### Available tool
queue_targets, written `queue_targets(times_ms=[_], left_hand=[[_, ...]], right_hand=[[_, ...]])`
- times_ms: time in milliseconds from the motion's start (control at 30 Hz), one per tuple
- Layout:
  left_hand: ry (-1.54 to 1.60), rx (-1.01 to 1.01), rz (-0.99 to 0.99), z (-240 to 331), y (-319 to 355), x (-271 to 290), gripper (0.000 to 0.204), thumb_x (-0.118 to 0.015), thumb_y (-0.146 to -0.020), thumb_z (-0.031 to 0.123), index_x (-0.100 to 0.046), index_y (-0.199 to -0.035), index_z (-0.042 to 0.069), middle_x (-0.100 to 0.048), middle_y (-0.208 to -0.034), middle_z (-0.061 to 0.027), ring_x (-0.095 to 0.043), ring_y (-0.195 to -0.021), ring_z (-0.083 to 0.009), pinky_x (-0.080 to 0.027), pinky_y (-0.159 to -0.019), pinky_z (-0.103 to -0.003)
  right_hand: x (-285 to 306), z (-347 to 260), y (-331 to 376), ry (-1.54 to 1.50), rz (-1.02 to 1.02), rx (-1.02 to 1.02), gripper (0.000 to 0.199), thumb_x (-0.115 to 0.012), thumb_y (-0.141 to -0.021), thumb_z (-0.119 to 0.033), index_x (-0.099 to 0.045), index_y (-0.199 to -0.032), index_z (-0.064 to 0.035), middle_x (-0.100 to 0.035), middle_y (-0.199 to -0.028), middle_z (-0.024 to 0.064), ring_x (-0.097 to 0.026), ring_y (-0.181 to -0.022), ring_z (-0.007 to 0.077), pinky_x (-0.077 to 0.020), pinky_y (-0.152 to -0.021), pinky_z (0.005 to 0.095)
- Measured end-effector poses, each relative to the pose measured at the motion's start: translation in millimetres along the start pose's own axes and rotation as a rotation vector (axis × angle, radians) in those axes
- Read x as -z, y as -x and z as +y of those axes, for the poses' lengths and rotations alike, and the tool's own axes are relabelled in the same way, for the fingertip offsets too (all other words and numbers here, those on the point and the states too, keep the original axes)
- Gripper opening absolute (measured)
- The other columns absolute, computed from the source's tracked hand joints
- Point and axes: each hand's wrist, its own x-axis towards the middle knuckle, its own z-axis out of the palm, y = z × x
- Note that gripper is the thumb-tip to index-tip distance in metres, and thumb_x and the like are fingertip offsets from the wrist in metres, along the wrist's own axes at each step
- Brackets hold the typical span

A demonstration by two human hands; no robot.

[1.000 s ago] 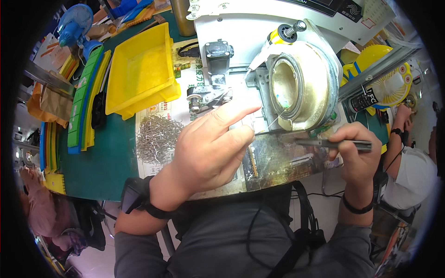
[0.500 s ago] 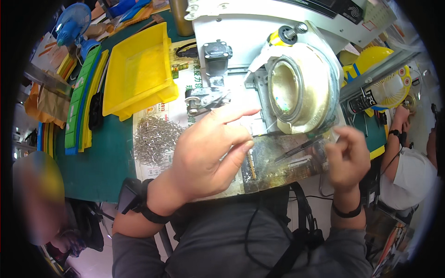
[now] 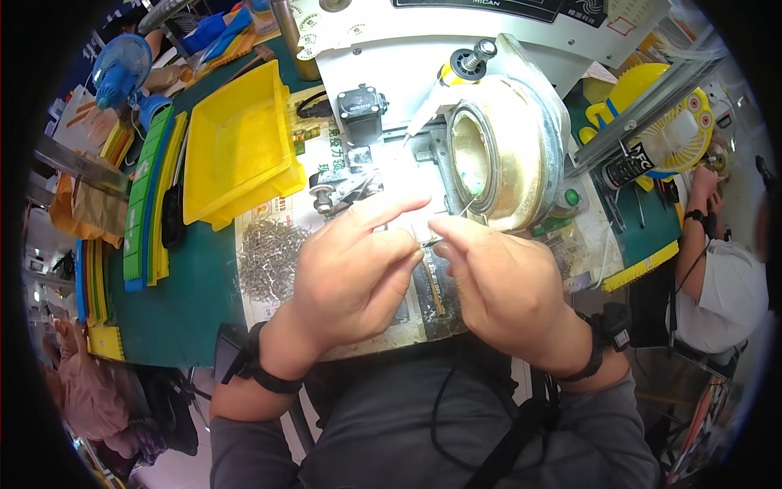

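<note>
A: What have my hands got?

B: Both meet at the middle of the bench. Your left hand (image 3: 354, 273) is pinched, thumb to fingertips, index stretched out toward one o'clock. Your right hand (image 3: 505, 285) is pinched too, its fingertips touching the left's. Between them sits a small metal part (image 3: 427, 239), thin and shiny; I cannot tell its exact shape, nor which hand carries most of it.

A: So both closed on it?

B: Closed to a fine pinch, yes, with the other fingers curled loosely. Nothing else is in either palm that I can see.

A: Where does that sit against the machine?

B: Just at six o'clock of the round drum (image 3: 501, 159), near its open mouth. A thin wire seems to run from the pinch up toward the drum, though it is faint.

A: And the stock?

B: A pile of metal bits (image 3: 269, 257) lies at nine o'clock of your left hand, on the mat (image 3: 187, 301). The yellow tray (image 3: 236, 147) is at eleven o'clock, well apart.

A: Which step am I in, would you say?

B: I judge you are fitting or aligning the part by fingertip. Whatever follows calls for a steady pinch and small motions, since the piece is tiny and close to the drum's rim.
</note>
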Motion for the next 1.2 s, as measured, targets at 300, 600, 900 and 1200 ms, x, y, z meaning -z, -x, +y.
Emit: queue_targets(times_ms=[300, 600, 900, 1200], left_hand=[[-0.027, -0.016, 0.016, -1, -3, -2, 0.019, -0.074, -0.08, 0.0, -0.065, -0.097, 0.004, -0.069, -0.119, -0.0214, -0.069, -0.097, -0.0369, -0.056, -0.083, -0.04], [-0.051, 0.01, 0.052, -2, 1, -10, 0.016, -0.073, -0.085, -0.001, -0.067, -0.1, 0.0, -0.069, -0.117, -0.0242, -0.068, -0.104, -0.0372, -0.054, -0.09, -0.041], [-0.061, 0.02, 0.044, -1, 5, -9, 0.013, -0.072, -0.086, -0.001, -0.064, -0.096, 0.0, -0.068, -0.117, -0.0241, -0.067, -0.108, -0.0374, -0.052, -0.095, -0.042], [-0.021, 0.078, 0.007, 1, 6, -8, 0.006, -0.067, -0.091, 0.0, -0.062, -0.094, -0.001, -0.066, -0.123, -0.0246, -0.063, -0.119, -0.0357, -0.045, -0.106, -0.044]], right_hand=[[0, -4, -4, -0.038, -0.01, -0.084, 0.02, -0.07, -0.086, 0.004, -0.065, -0.104, 0.0013, -0.07, -0.09, 0.0148, -0.071, -0.075, 0.0305, -0.0553, -0.064, 0.0367], [-1, -1, 1, -0.057, -0.006, -0.089, 0.014, -0.068, -0.089, -0.001, -0.064, -0.102, -0.0005, -0.068, -0.085, 0.0118, -0.069, -0.069, 0.0289, -0.0537, -0.059, 0.0362], [13, 10, 22, -0.114, 0.131, -0.08, 0.031, -0.071, -0.085, 0.0, -0.066, -0.115, 0.0019, -0.072, -0.091, 0.0131, -0.071, -0.069, 0.0273, -0.0553, -0.061, 0.0349], [50, 40, 51, -0.076, 0.217, -0.19, 0.024, -0.074, -0.084, 0.0, -0.067, -0.108, -0.001, -0.07, -0.08, 0.0096, -0.067, -0.059, 0.0205, -0.0503, -0.053, 0.029]])
